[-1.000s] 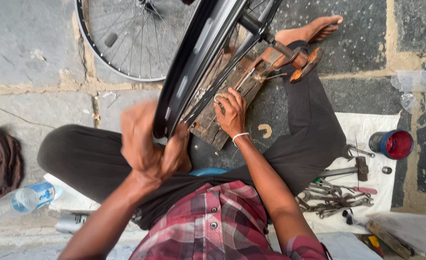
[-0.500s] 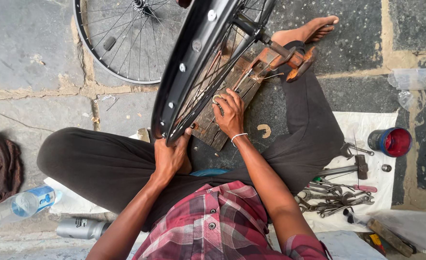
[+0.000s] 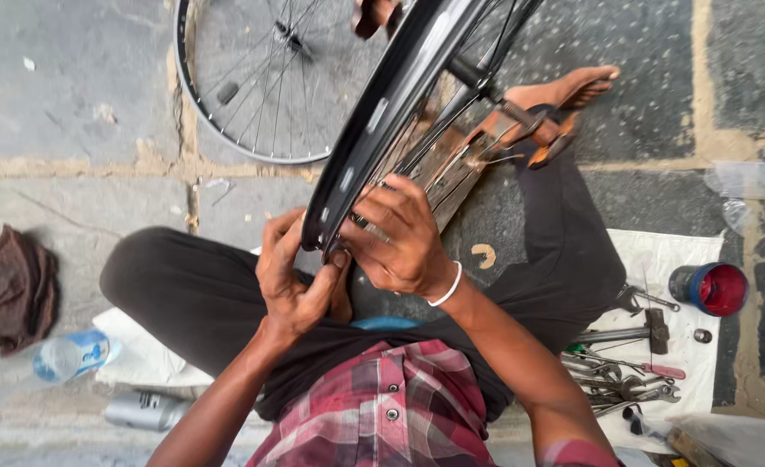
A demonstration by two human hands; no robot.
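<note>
Both hands grip one black bicycle rim (image 3: 374, 130): left hand (image 3: 292, 277) closed round its lower edge, right hand (image 3: 400, 238) beside it, fingers curled over the spokes (image 3: 439, 164).

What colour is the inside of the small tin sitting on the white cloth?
Red inside, with a dark blue outer wall: the tin lies on the white cloth, clearest in the head view.

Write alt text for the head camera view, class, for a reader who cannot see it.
Seated cross-legged on stone paving, a person grips a black bicycle wheel rim with the left hand and right hand at its lower edge. A second spoked wheel lies flat beyond; a hammer and wrenches lie on a white cloth.
</note>
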